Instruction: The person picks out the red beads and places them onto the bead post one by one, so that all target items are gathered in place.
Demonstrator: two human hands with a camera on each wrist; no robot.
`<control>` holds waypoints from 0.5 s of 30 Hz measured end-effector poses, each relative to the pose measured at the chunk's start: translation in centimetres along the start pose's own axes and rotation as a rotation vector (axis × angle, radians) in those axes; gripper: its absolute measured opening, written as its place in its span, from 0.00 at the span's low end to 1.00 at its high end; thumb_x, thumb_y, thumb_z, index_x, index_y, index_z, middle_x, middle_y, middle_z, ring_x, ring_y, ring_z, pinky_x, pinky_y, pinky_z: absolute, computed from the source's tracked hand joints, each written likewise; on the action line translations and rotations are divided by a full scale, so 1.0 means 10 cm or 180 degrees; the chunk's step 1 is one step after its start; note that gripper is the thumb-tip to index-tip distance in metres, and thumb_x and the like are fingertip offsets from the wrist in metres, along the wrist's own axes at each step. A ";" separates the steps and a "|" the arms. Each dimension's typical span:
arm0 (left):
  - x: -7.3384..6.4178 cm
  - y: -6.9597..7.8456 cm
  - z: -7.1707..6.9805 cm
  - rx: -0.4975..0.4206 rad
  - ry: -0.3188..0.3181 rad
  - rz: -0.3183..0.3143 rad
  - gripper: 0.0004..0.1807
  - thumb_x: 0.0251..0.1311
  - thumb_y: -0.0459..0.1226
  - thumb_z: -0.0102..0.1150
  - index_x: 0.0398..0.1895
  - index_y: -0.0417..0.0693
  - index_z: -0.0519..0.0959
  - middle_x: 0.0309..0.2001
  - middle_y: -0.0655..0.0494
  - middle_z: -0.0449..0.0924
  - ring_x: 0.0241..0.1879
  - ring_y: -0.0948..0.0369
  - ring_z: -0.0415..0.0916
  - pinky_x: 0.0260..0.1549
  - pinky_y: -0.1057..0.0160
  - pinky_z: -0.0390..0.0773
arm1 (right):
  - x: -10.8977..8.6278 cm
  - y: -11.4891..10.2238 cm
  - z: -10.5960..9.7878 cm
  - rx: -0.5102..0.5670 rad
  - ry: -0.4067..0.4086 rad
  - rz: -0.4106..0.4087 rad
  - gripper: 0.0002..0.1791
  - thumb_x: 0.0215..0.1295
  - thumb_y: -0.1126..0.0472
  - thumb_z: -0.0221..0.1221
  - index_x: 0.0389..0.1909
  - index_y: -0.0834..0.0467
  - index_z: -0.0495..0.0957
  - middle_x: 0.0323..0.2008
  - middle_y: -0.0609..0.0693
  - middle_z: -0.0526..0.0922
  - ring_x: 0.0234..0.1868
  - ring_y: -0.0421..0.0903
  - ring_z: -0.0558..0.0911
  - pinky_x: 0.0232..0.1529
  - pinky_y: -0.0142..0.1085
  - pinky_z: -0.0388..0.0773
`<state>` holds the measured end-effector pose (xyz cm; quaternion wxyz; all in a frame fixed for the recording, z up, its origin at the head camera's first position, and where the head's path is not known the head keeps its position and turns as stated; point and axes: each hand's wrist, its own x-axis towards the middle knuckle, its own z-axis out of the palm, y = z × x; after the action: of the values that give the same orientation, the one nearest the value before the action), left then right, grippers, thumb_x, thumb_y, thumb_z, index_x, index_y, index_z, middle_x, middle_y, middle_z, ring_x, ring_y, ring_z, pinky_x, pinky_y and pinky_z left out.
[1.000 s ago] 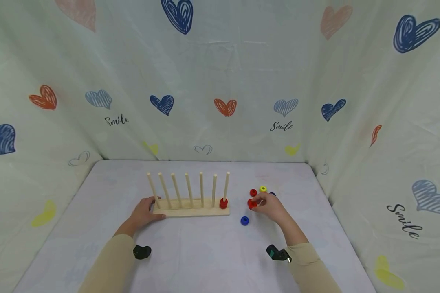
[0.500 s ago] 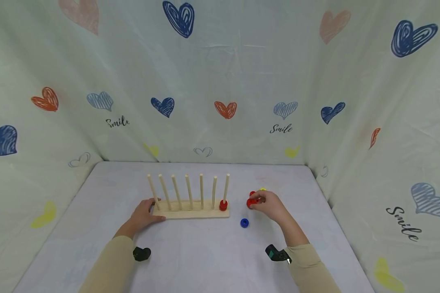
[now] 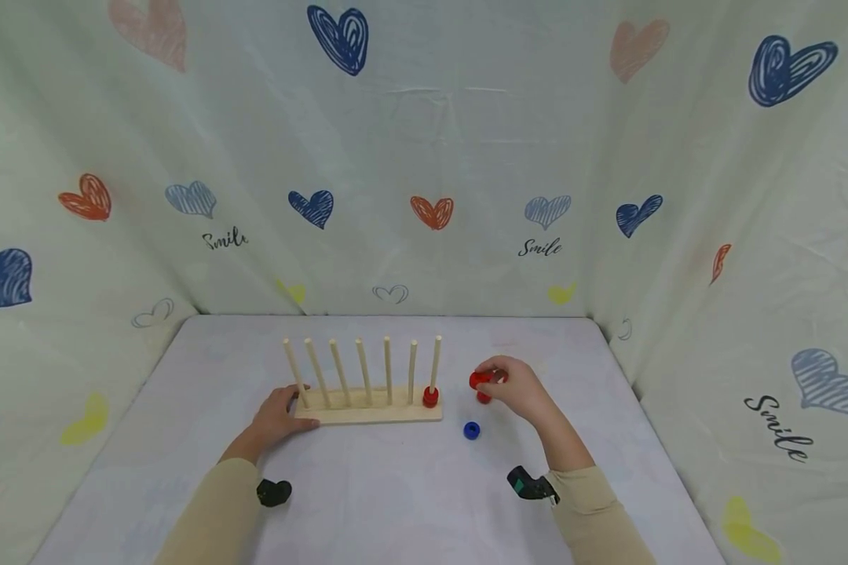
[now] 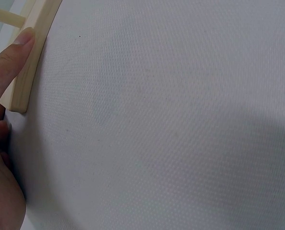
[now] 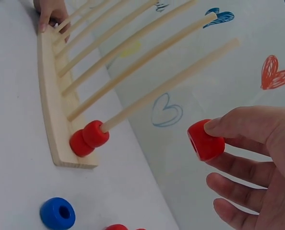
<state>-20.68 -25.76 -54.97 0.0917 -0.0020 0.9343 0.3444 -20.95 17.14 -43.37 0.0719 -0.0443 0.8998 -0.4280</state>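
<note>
In the head view, my left hand (image 3: 280,412) grips the left end of a wooden peg rack (image 3: 371,410). Its thumb (image 4: 17,52) presses the base in the left wrist view. Right of the rack, my right hand (image 3: 521,388) pinches a red bead (image 5: 206,140) between thumb and fingers, raised off the table. Two red beads (image 5: 89,138) sit stacked on the rack's rightmost peg (image 5: 173,84); the other pegs are bare. Under the right hand lies another red bead (image 3: 484,398). A blue bead (image 3: 472,430) rests nearer the front.
A white-covered table (image 3: 381,494) fills the lower head view. Curtains (image 3: 424,141) printed with hearts stand behind and at both sides. Wrist cameras (image 3: 274,492) are worn on both arms. The right hand covers part of the table behind it.
My right hand has lifted a red bead up off the table beside the other red bead. The yellow bead is now hidden behind that hand. My left hand stays on the rack.
</note>
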 end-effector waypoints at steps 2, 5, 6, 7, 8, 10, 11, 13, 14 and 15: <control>0.01 -0.01 0.01 -0.0013 -0.0002 -0.0003 0.45 0.48 0.46 0.76 0.65 0.32 0.65 0.61 0.29 0.64 0.60 0.37 0.61 0.59 0.37 0.62 | 0.01 -0.02 -0.01 0.0055 0.0004 -0.0008 0.12 0.60 0.65 0.65 0.45 0.58 0.82 0.38 0.50 0.79 0.40 0.49 0.77 0.36 0.39 0.79; 0.01 -0.01 0.01 -0.0041 -0.0013 -0.0021 0.46 0.48 0.46 0.76 0.65 0.33 0.65 0.61 0.29 0.63 0.60 0.36 0.61 0.59 0.37 0.62 | 0.02 -0.06 -0.02 0.0148 0.0017 0.0017 0.13 0.60 0.65 0.65 0.46 0.59 0.81 0.39 0.52 0.79 0.38 0.49 0.77 0.36 0.40 0.81; 0.00 -0.01 0.01 -0.0049 -0.0015 -0.0022 0.46 0.48 0.46 0.76 0.65 0.33 0.65 0.61 0.29 0.63 0.60 0.36 0.61 0.59 0.37 0.62 | 0.02 -0.08 -0.02 0.0168 0.0021 0.0023 0.13 0.60 0.65 0.65 0.46 0.59 0.81 0.39 0.52 0.79 0.38 0.49 0.78 0.37 0.41 0.82; 0.00 0.00 0.01 -0.0051 -0.0015 -0.0027 0.46 0.48 0.46 0.76 0.65 0.33 0.65 0.61 0.29 0.63 0.60 0.36 0.61 0.59 0.37 0.62 | 0.02 -0.09 -0.03 0.0173 0.0019 0.0014 0.13 0.60 0.65 0.65 0.46 0.59 0.81 0.39 0.52 0.79 0.38 0.49 0.78 0.37 0.41 0.82; 0.00 0.00 0.01 -0.0053 -0.0016 -0.0034 0.46 0.48 0.46 0.76 0.65 0.33 0.65 0.61 0.29 0.63 0.61 0.36 0.61 0.60 0.37 0.61 | 0.03 -0.10 -0.03 0.0178 0.0017 0.0008 0.13 0.60 0.65 0.65 0.46 0.59 0.81 0.39 0.52 0.79 0.38 0.50 0.78 0.36 0.41 0.82; 0.00 0.00 0.01 -0.0048 -0.0012 -0.0037 0.46 0.48 0.46 0.76 0.65 0.33 0.65 0.61 0.29 0.63 0.61 0.36 0.61 0.59 0.37 0.62 | 0.03 -0.13 -0.04 0.0156 0.0021 -0.0013 0.12 0.61 0.65 0.65 0.46 0.59 0.81 0.40 0.52 0.79 0.39 0.51 0.77 0.35 0.40 0.82; 0.00 0.00 0.01 -0.0044 -0.0010 -0.0038 0.45 0.48 0.46 0.76 0.65 0.33 0.65 0.61 0.29 0.63 0.61 0.37 0.61 0.59 0.37 0.62 | 0.03 -0.15 -0.05 0.0146 0.0017 -0.0029 0.12 0.61 0.65 0.65 0.46 0.59 0.82 0.40 0.52 0.79 0.40 0.51 0.77 0.34 0.39 0.82; 0.00 0.00 0.02 -0.0038 -0.0005 -0.0039 0.45 0.48 0.46 0.76 0.65 0.33 0.65 0.61 0.30 0.63 0.61 0.37 0.61 0.59 0.37 0.62 | 0.03 -0.17 -0.06 0.0125 0.0009 -0.0035 0.12 0.61 0.65 0.65 0.46 0.59 0.82 0.40 0.52 0.79 0.39 0.51 0.77 0.31 0.37 0.80; 0.00 0.00 0.02 -0.0037 -0.0001 -0.0038 0.45 0.48 0.46 0.76 0.65 0.33 0.65 0.61 0.30 0.63 0.61 0.37 0.61 0.59 0.37 0.62 | 0.04 -0.18 -0.07 0.0109 0.0011 -0.0019 0.12 0.61 0.64 0.65 0.46 0.58 0.82 0.40 0.52 0.79 0.38 0.51 0.77 0.29 0.36 0.79; 0.00 -0.01 0.02 -0.0038 -0.0001 -0.0038 0.45 0.48 0.46 0.76 0.65 0.33 0.65 0.61 0.30 0.63 0.61 0.37 0.61 0.59 0.37 0.62 | 0.04 -0.19 -0.08 0.0088 0.0007 -0.0005 0.12 0.61 0.63 0.65 0.46 0.57 0.82 0.39 0.52 0.79 0.37 0.50 0.77 0.27 0.36 0.78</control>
<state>-20.66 -25.68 -55.15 0.0938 -0.0081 0.9322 0.3494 -21.45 16.46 -41.46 0.0712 -0.0435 0.8939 -0.4405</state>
